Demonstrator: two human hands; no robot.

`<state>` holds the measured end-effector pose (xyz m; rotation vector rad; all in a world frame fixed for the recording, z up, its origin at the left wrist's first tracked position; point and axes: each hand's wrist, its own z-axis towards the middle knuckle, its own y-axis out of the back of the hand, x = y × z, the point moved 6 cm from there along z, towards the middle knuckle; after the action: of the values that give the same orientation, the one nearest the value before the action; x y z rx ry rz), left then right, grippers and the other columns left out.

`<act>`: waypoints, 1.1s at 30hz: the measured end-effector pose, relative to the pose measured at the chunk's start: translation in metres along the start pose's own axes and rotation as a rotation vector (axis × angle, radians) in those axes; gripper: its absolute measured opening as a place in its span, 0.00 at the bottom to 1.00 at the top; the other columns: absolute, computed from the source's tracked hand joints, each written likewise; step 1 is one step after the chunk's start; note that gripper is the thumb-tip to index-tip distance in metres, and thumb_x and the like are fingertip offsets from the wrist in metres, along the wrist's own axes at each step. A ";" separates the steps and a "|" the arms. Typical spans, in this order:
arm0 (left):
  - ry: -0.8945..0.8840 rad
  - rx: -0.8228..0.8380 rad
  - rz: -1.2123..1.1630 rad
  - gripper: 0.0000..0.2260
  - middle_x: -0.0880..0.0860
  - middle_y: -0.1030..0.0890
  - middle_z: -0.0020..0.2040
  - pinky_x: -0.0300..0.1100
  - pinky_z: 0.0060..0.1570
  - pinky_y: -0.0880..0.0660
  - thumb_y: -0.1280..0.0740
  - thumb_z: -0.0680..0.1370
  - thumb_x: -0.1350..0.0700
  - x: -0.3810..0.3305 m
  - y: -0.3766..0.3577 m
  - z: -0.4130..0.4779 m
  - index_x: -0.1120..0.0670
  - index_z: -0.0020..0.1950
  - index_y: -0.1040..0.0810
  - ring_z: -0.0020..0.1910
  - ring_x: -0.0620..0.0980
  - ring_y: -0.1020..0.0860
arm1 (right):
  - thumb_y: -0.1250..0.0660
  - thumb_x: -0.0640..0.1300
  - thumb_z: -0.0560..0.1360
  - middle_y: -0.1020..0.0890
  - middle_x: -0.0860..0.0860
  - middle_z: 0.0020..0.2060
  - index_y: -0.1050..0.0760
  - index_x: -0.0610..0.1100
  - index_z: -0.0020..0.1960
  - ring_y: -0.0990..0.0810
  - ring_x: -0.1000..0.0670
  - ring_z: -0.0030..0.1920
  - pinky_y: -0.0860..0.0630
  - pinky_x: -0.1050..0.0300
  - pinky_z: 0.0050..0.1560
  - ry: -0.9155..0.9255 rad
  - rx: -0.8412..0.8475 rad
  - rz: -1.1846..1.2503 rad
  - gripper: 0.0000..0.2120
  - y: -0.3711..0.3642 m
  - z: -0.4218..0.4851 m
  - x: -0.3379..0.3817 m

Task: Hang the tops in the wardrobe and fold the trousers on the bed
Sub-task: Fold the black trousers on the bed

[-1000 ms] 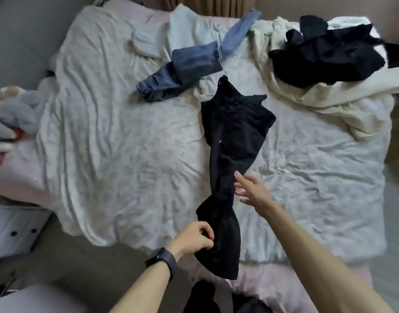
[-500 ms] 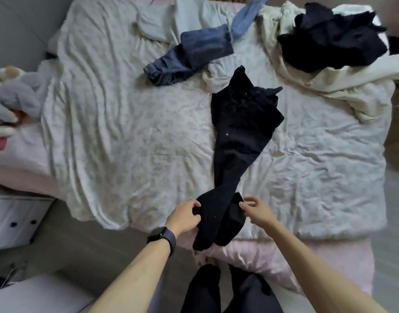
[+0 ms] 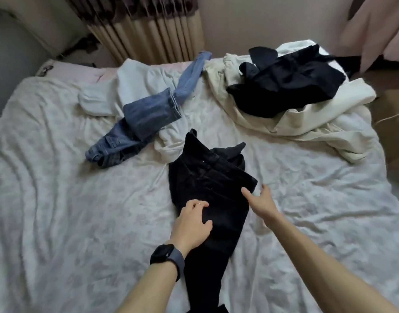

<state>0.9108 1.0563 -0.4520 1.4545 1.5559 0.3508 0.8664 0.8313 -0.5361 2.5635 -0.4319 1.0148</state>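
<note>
A pair of black trousers (image 3: pixel 207 177) lies in the middle of the bed (image 3: pixel 58 199), its legs doubled up over the waist part, with a tail of black cloth running down toward me. My left hand (image 3: pixel 191 222), a dark watch on its wrist, rests flat on the near part of the trousers and grips nothing. My right hand (image 3: pixel 261 204) hovers at the trousers' right edge, fingers spread and empty. Blue jeans (image 3: pixel 144 118) lie crumpled beyond, partly over a white top (image 3: pixel 135 91).
At the far right of the bed a black garment (image 3: pixel 291 82) lies on a heap of cream clothing (image 3: pixel 284 123). A beige curtain (image 3: pixel 148 37) hangs behind the bed. Pink cloth (image 3: pixel 374 23) hangs at the top right. The sheet is wrinkled.
Both hands took the trouser leg ends at the bed's near edge and carried them up over the upper part. The hands have let go, and my view has moved forward over the bed.
</note>
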 end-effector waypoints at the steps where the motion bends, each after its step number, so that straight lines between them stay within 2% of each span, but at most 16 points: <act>1: 0.003 0.000 0.016 0.22 0.40 0.40 0.75 0.43 0.60 0.27 0.37 0.80 0.48 -0.001 0.002 0.013 0.45 0.74 0.34 0.70 0.44 0.34 | 0.27 0.58 0.74 0.27 0.50 0.66 0.44 0.43 0.78 0.24 0.46 0.66 0.25 0.53 0.62 -0.025 0.020 0.080 0.42 -0.003 0.016 0.002; 2: 0.001 -0.003 0.034 0.23 0.40 0.40 0.75 0.42 0.60 0.27 0.37 0.80 0.48 -0.002 0.004 0.026 0.44 0.75 0.35 0.71 0.44 0.34 | 0.26 0.58 0.73 0.22 0.50 0.61 0.36 0.42 0.73 0.19 0.49 0.57 0.21 0.56 0.53 -0.042 0.039 0.143 0.36 -0.006 0.031 0.003; 4: -0.003 -0.006 0.060 0.25 0.40 0.40 0.76 0.42 0.61 0.28 0.36 0.80 0.47 -0.005 0.006 0.044 0.44 0.76 0.37 0.72 0.43 0.35 | 0.26 0.52 0.74 0.18 0.51 0.45 0.23 0.44 0.59 0.20 0.54 0.39 0.25 0.62 0.35 -0.032 0.030 0.182 0.18 -0.007 0.043 0.008; 6: -0.026 0.004 0.047 0.28 0.40 0.40 0.77 0.42 0.65 0.29 0.34 0.79 0.45 -0.014 0.005 0.046 0.44 0.78 0.39 0.73 0.43 0.36 | 0.26 0.48 0.74 0.17 0.51 0.38 0.19 0.43 0.51 0.19 0.50 0.38 0.24 0.57 0.37 -0.020 -0.003 0.228 0.10 -0.007 0.035 0.008; 8: -0.070 0.032 -0.007 0.34 0.38 0.39 0.77 0.43 0.68 0.31 0.31 0.76 0.40 -0.029 -0.002 0.042 0.42 0.79 0.41 0.74 0.41 0.35 | 0.25 0.44 0.74 0.16 0.49 0.37 0.17 0.41 0.48 0.20 0.49 0.38 0.23 0.52 0.45 -0.004 0.124 0.341 0.07 -0.014 0.006 0.011; 11: -0.055 -0.005 -0.012 0.40 0.39 0.31 0.73 0.45 0.66 0.27 0.30 0.70 0.32 -0.044 -0.003 0.036 0.45 0.78 0.36 0.69 0.42 0.29 | 0.27 0.47 0.76 0.13 0.47 0.46 0.14 0.43 0.52 0.16 0.49 0.46 0.23 0.56 0.53 0.064 0.419 0.335 0.09 -0.024 -0.046 0.025; 14: -0.105 -0.176 -0.047 0.18 0.43 0.17 0.52 0.41 0.50 0.23 0.31 0.77 0.39 -0.050 0.015 0.028 0.47 0.62 0.23 0.53 0.47 0.18 | 0.30 0.53 0.73 0.14 0.53 0.55 0.15 0.50 0.57 0.18 0.54 0.59 0.26 0.55 0.60 0.104 0.533 0.293 0.16 -0.016 -0.074 0.039; 17: -0.101 -0.318 -0.132 0.05 0.43 0.21 0.34 0.38 0.36 0.29 0.33 0.81 0.48 -0.046 0.056 0.000 0.49 0.50 0.21 0.37 0.45 0.20 | 0.31 0.56 0.70 0.15 0.57 0.55 0.15 0.54 0.55 0.18 0.55 0.58 0.25 0.56 0.56 0.138 0.456 0.245 0.16 -0.002 -0.082 0.048; 18: -0.091 -0.330 -0.182 0.02 0.44 0.20 0.33 0.39 0.36 0.29 0.32 0.81 0.49 -0.042 0.075 -0.012 0.45 0.51 0.22 0.37 0.44 0.20 | 0.30 0.56 0.69 0.15 0.57 0.54 0.15 0.56 0.54 0.17 0.54 0.57 0.25 0.57 0.53 0.159 0.392 0.223 0.15 0.004 -0.084 0.052; 20: -0.062 -0.345 -0.233 0.08 0.42 0.18 0.37 0.40 0.38 0.25 0.31 0.80 0.50 -0.033 0.110 -0.033 0.36 0.53 0.25 0.38 0.42 0.19 | 0.27 0.56 0.68 0.15 0.57 0.54 0.18 0.58 0.55 0.17 0.55 0.54 0.26 0.61 0.49 0.227 0.234 0.140 0.16 0.015 -0.081 0.061; 23: -0.010 -0.389 -0.297 0.10 0.39 0.17 0.39 0.33 0.40 0.27 0.30 0.79 0.52 -0.015 0.162 -0.071 0.34 0.49 0.23 0.41 0.39 0.20 | 0.23 0.51 0.72 0.19 0.53 0.60 0.24 0.53 0.64 0.19 0.56 0.53 0.25 0.63 0.51 0.339 0.093 0.018 0.22 0.018 -0.080 0.096; 26: 0.008 -0.427 -0.407 0.09 0.42 0.16 0.41 0.33 0.44 0.26 0.28 0.79 0.53 -0.004 0.200 -0.122 0.37 0.47 0.19 0.43 0.41 0.19 | 0.19 0.56 0.66 0.31 0.47 0.72 0.38 0.50 0.77 0.27 0.49 0.67 0.27 0.55 0.66 0.493 0.132 -0.226 0.46 -0.010 -0.094 0.140; 28: 0.027 -0.448 -0.444 0.08 0.45 0.16 0.42 0.39 0.47 0.24 0.29 0.79 0.55 0.007 0.214 -0.156 0.40 0.47 0.19 0.45 0.45 0.18 | 0.17 0.60 0.60 0.48 0.46 0.80 0.51 0.54 0.82 0.43 0.44 0.78 0.38 0.46 0.77 0.530 0.197 -0.441 0.62 -0.040 -0.111 0.158; 30: 0.029 -0.458 -0.466 0.08 0.46 0.16 0.44 0.41 0.50 0.24 0.29 0.79 0.55 0.017 0.221 -0.186 0.41 0.48 0.18 0.47 0.46 0.18 | 0.16 0.49 0.61 0.57 0.47 0.81 0.58 0.55 0.82 0.50 0.44 0.80 0.41 0.46 0.77 0.545 0.265 -0.491 0.65 -0.063 -0.125 0.164; 32: 0.047 -0.486 -0.478 0.09 0.44 0.16 0.45 0.42 0.53 0.23 0.28 0.79 0.55 0.031 0.228 -0.211 0.39 0.49 0.18 0.49 0.45 0.18 | 0.20 0.37 0.62 0.51 0.46 0.80 0.53 0.55 0.82 0.45 0.47 0.78 0.37 0.56 0.71 0.535 0.331 -0.415 0.59 -0.070 -0.130 0.169; 33: 0.073 -0.510 -0.493 0.09 0.44 0.16 0.46 0.44 0.56 0.22 0.28 0.79 0.54 0.043 0.232 -0.225 0.38 0.49 0.18 0.50 0.45 0.18 | 0.23 0.35 0.63 0.41 0.45 0.78 0.45 0.57 0.80 0.36 0.50 0.74 0.33 0.61 0.66 0.561 0.360 -0.447 0.53 -0.076 -0.135 0.170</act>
<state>0.8878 1.2385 -0.1828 0.6493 1.6669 0.4639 0.9355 0.9309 -0.3408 2.3312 0.4877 1.6508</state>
